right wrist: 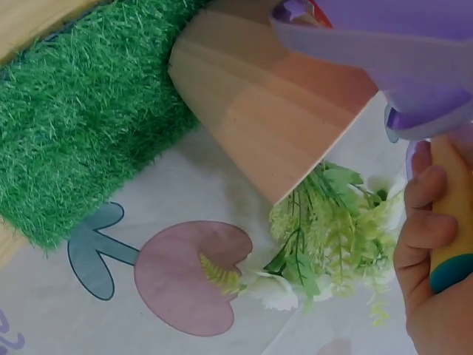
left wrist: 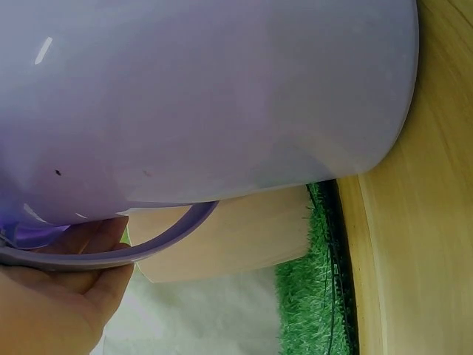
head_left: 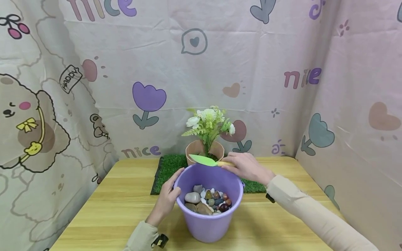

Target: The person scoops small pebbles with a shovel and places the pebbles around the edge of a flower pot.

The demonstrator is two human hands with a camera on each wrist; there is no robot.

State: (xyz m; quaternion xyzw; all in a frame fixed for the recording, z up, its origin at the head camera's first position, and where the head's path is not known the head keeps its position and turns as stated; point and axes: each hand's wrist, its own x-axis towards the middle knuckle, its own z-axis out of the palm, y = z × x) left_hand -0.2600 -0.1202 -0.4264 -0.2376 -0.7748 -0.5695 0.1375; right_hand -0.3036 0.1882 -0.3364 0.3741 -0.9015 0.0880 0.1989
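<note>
A purple bucket [head_left: 208,228] stands upright on the wooden table, with smooth stones [head_left: 192,198] of several colours and sizes lying at its bottom. My left hand [head_left: 168,195] grips its left rim, thumb over the edge. The left wrist view shows the bucket's purple handle [left wrist: 174,235] crossing those fingers. Above the far rim, my right hand [head_left: 246,165] holds a small garden trowel [head_left: 204,160] by its yellow handle, the light green blade pointing left. In the right wrist view its fingers wrap around that handle [right wrist: 451,200], which ends in a teal cap.
Behind the bucket, a pinkish plant pot [head_left: 191,152] with white flowers and green leaves [head_left: 208,118] stands on a strip of artificial grass [head_left: 171,165]. A printed cloth [head_left: 201,76] hangs behind and at both sides of the table [head_left: 119,198].
</note>
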